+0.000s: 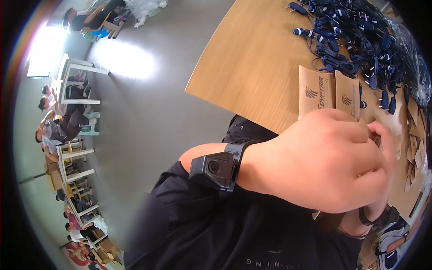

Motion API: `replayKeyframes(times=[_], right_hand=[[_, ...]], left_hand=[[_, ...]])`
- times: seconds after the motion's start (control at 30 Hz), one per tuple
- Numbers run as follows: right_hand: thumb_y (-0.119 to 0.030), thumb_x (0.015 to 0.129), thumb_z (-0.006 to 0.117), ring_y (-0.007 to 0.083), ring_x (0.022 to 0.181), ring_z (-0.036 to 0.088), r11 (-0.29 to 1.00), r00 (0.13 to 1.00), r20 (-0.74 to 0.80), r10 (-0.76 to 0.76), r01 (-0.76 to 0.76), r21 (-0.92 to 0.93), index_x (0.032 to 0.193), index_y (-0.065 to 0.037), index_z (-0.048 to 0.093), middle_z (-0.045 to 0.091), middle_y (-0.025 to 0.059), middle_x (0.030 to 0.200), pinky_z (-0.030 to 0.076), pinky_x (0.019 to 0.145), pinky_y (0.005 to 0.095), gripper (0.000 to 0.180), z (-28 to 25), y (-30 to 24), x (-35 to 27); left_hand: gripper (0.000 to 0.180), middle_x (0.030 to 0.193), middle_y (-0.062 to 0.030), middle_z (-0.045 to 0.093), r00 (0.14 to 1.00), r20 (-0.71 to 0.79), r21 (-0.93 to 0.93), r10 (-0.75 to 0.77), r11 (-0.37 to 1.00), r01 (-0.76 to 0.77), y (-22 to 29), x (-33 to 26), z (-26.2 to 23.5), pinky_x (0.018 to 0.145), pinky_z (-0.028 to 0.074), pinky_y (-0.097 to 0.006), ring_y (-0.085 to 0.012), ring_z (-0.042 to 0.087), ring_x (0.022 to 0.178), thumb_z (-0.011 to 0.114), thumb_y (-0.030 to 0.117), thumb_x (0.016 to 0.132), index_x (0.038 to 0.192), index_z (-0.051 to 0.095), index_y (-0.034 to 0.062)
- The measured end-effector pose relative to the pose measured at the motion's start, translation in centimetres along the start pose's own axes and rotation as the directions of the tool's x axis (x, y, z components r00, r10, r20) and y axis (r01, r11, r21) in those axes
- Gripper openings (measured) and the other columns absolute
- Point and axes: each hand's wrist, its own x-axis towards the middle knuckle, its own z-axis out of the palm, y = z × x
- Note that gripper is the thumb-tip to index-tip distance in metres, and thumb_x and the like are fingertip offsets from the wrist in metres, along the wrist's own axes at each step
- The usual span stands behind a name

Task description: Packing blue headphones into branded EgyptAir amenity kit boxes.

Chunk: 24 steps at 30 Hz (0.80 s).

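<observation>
Since the left hand (328, 157) hides its own fingertips and most of the right hand (378, 208), can't tell if either is gripping the two brown paper sleeves (316, 78) or just resting against them; L fingers are bent at the knuckles, that's all that shows. Sleeves are side by side just past those knuckles, betw. the hand and the pile of navy cables (346, 45) on the wooden table (252, 54). Main risk: paper creasing or tearing, b/c bent fingers could press too hard at the lower ends. A loose cable end (362, 104) is right beside one sleeve, so a sideways push might snag it & drag tangled leads along. Table edge is near too; a slack hold could drop a sleeve to the floor (148, 103).
</observation>
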Motion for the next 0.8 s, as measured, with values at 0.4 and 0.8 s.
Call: replayKeyframes(times=[0.4, 0.8], right_hand=[[-0.036, 0.076, 0.071, 0.0291, 0.1, 0.063, 0.898, 0.918, -0.061, -0.392, 0.367, -0.241, 0.1, -0.009, 0.067, 0.064, 0.0106, 0.109, 0.043, 0.098, 0.049, 0.036, -1.3, 1.6, 1.1], [-0.015, 0.057, 0.067, 0.0233, 0.056, 0.06, 0.811, 0.749, 0.365, -0.552, 0.584, 0.03, 0.057, -0.008, 0.065, 0.061, 0.0033, 0.059, 0.041, 0.046, 0.034, 0.008, -2.8, -0.5, -0.9]], left_hand=[[0.009, 0.077, -0.0147, 0.069, 0.963, 0.271, -0.004, -0.01, 1.0, 0.011, -2.6, 0.6, -2.0, 0.058, 0.056, -0.038, -0.0295, 0.068, 0.067, 0.066, 0.006, 0.084, 0.089, 0.06, 0.0003], [0.013, 0.079, -0.0228, 0.066, 0.95, 0.287, -0.034, -0.124, 0.99, 0.139, -3.5, -0.6, -2.0, 0.069, 0.055, -0.043, -0.0357, 0.066, 0.072, 0.059, -0.001, 0.084, 0.096, 0.057, -0.0058]])
